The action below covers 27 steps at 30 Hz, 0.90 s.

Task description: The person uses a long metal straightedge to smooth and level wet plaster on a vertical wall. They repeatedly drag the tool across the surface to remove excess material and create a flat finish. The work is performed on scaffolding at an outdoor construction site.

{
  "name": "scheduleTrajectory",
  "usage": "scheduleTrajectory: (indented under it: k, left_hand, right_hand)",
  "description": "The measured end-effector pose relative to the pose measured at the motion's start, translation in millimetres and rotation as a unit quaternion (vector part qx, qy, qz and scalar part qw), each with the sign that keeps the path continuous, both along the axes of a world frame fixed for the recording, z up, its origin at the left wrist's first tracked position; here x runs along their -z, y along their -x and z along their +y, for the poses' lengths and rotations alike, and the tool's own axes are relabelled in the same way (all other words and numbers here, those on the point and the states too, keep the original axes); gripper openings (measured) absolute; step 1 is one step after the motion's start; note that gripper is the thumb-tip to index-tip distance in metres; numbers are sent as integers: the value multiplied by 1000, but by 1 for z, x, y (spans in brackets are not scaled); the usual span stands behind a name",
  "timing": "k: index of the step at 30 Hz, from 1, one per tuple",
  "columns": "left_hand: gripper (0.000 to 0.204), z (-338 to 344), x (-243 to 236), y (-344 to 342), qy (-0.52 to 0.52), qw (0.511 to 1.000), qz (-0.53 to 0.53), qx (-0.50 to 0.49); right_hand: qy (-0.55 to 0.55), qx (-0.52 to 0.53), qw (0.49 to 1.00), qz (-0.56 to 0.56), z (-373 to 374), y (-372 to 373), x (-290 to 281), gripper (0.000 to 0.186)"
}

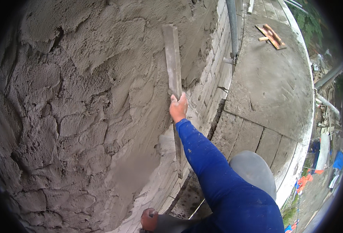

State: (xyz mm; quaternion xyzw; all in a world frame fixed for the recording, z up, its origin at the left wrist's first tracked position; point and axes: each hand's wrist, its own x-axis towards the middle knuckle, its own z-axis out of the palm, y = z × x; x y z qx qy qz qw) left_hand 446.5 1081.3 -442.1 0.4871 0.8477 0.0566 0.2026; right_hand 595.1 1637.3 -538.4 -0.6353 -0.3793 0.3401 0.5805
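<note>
The left and centre of the view are filled by a wall (74, 116) coated in rough, wet grey plaster, laid on in thick overlapping patches with ridges and cracks between them. Toward the lower centre a narrower band of the coat is smoother.

At the bottom edge, the left hand (149, 219) is closed, its knuckles close to the base of the wall; what it grips is too hidden to identify. The two hands are well apart, one low and one raised.

A long, flat straightedge (173, 62), grey with mortar, stands nearly upright against the plaster, its upper end high on the wall and its lower end running down past the forearm. The right hand (178, 108) is clamped around it at about mid-length, fingers wrapped over the blade. The arm wears a blue sleeve (214, 171).

Just right of the straightedge, bare pale blockwork (214, 89) shows uncoated courses. A grey metal pipe (232, 27) stands upright against that edge.

Further right lies a concrete slab floor (272, 85) with joints between panels. A wooden float (271, 36) lies flat on it near the top. Beyond the slab's curved rim, at far right, are pipes, greenery and coloured debris on lower ground, too small to detail.
</note>
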Motion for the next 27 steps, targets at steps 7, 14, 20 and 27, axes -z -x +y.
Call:
scheduleTrajectory:
  k: [7,14,20,27]
  left_hand:
    - [28,20,-5,-7,29,996,-45,-71]
    - [30,17,0,-6,23,998,-42,-49]
    - [27,28,-6,-11,14,998,-5,-66]
    - [30,20,2,-6,-9,1000,-24,7]
  right_hand:
    - [-34,-30,999,3,-23,12,-19,43]
    - [-6,-28,999,28,-14,10,-26,39]
    - [-29,14,999,4,-9,3,-28,39]
    - [-2,-68,997,44,-14,4,-34,41]
